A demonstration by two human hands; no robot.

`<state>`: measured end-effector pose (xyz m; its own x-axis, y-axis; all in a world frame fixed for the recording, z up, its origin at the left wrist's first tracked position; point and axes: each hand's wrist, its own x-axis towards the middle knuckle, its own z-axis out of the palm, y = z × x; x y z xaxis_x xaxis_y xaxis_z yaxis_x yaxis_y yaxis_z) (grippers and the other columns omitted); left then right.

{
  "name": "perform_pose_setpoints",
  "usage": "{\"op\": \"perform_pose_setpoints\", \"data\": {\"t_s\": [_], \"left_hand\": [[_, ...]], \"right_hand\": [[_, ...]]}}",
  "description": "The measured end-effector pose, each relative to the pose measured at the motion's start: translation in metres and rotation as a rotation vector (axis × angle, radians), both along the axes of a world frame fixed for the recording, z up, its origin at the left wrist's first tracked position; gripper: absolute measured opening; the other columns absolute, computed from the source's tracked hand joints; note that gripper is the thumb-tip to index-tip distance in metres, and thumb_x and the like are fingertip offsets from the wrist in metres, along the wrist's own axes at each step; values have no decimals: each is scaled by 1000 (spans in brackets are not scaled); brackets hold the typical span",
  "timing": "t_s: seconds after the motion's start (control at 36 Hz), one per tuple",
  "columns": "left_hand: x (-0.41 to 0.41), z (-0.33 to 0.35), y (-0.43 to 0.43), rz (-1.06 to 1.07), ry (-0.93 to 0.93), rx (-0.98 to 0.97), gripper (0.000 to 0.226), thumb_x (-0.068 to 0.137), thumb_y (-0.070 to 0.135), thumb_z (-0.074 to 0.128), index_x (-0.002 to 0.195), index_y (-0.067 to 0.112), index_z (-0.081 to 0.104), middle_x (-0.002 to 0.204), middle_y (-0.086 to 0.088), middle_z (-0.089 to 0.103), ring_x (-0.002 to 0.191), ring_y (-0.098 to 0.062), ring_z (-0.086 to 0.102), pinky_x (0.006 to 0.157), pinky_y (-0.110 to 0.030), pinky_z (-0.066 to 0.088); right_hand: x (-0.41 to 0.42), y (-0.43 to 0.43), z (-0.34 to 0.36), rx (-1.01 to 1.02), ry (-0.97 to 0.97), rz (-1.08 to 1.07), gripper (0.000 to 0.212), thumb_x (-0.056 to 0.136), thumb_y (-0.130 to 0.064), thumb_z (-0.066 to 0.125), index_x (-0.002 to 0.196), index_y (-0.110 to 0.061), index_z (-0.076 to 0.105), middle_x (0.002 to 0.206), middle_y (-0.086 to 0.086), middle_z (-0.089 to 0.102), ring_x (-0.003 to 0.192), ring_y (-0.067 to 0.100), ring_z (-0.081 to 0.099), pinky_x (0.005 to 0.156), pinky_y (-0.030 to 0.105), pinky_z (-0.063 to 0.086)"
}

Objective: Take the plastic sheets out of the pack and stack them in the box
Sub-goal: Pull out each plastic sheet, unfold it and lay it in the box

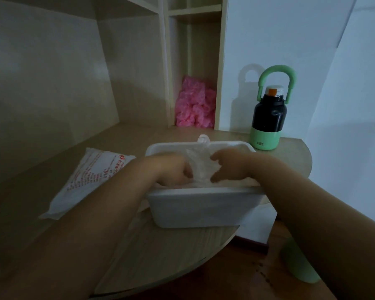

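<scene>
Left hand (174, 169), right hand (230, 168) inside box (204, 210), both pinching clear plastic sheet (200, 162); pack (89, 178) beside box.

A single view is given, taken by a wide-angle camera worn on the head. It is aimed forward and steeply down across the tabletop (178, 247), from close above its near curved edge. The box (201, 210) with the plastic sheet (200, 167) is kept near the middle of the frame, close to the lens. The left forearm (85, 234) and right forearm (325, 215) are seen entering from the lower corners. The shelf unit (165, 61) and the bottle (268, 118) are caught at the far side, and the floor (232, 269) at lower right. Straight edges are bowed toward the borders, probably by the lens.
</scene>
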<state>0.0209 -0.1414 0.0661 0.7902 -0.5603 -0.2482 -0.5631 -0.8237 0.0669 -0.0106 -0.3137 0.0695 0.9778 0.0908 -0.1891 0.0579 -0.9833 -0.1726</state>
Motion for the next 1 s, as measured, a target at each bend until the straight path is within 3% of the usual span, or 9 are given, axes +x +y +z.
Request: {"op": "perform_pose_setpoints", "data": {"t_s": [0.14, 0.33, 0.44, 0.53, 0.61, 0.69, 0.78, 0.86, 1.0], "left_hand": [[-23, 25, 33, 111, -179, -571, 18, 91, 29, 61, 104, 24, 73, 97, 12, 68, 88, -4, 61, 83, -26, 48], [-53, 5, 96, 253, -451, -1006, 14, 90, 18, 64, 99, 28, 67, 87, 18, 62, 80, 2, 59, 76, -16, 47], [-69, -33, 133, 316, -454, -1083, 17, 87, 26, 64, 103, 33, 62, 94, 21, 63, 80, 6, 60, 72, -13, 46], [-85, -66, 156, 346, -388, -1004, 18, 87, 32, 62, 105, 36, 64, 102, 10, 67, 89, -2, 62, 78, -26, 50], [-97, -92, 164, 396, -259, -715, 27, 88, 32, 62, 111, 45, 58, 120, 8, 62, 111, -12, 57, 91, -37, 48], [-100, -115, 160, 422, -217, -597, 36, 90, 37, 60, 125, 26, 61, 128, 5, 60, 112, -10, 54, 93, -27, 44], [-102, -129, 155, 397, -354, -664, 22, 92, 32, 61, 104, 19, 72, 103, 3, 69, 87, -7, 58, 69, -8, 35], [-106, -132, 155, 446, -449, -802, 13, 88, 25, 67, 94, 17, 74, 86, 11, 67, 75, 2, 55, 66, -4, 36], [-110, -123, 160, 591, -239, -1219, 9, 77, 20, 77, 75, 26, 71, 75, 17, 69, 76, 6, 62, 68, -7, 45]], "right_hand": [[-18, 18, 18, 290, -320, 5, 50, 91, -31, 59, 137, -18, 46, 132, 2, 55, 116, 18, 53, 92, 26, 40], [-52, 95, 12, 517, -627, 135, 36, 93, -28, 54, 127, -19, 58, 115, -1, 65, 101, 16, 60, 91, 29, 46], [-76, 138, -7, 650, -735, 337, 24, 90, -21, 57, 109, -11, 67, 93, 4, 71, 75, 18, 64, 71, 29, 49], [-85, 162, -35, 657, -659, 447, 21, 91, -19, 55, 106, -13, 67, 90, 2, 71, 73, 13, 64, 66, 25, 51], [-83, 178, -66, 651, -477, 382, 30, 95, -16, 49, 124, -16, 58, 112, 2, 66, 98, 11, 62, 86, 23, 51], [-75, 180, -91, 714, -264, 147, 45, 96, -13, 46, 140, -20, 43, 136, 0, 52, 121, 12, 50, 95, 20, 38], [-73, 175, -113, 703, -189, 66, 53, 94, -12, 47, 145, -19, 34, 143, 3, 45, 127, 16, 45, 100, 22, 34], [-76, 172, -121, 715, -205, 72, 55, 94, -12, 47, 146, -21, 31, 142, 2, 46, 123, 16, 47, 97, 20, 34], [-72, 172, -121, 690, -142, 130, 65, 92, -15, 51, 149, -28, 21, 145, 2, 42, 115, 18, 53, 92, 24, 41]]}}
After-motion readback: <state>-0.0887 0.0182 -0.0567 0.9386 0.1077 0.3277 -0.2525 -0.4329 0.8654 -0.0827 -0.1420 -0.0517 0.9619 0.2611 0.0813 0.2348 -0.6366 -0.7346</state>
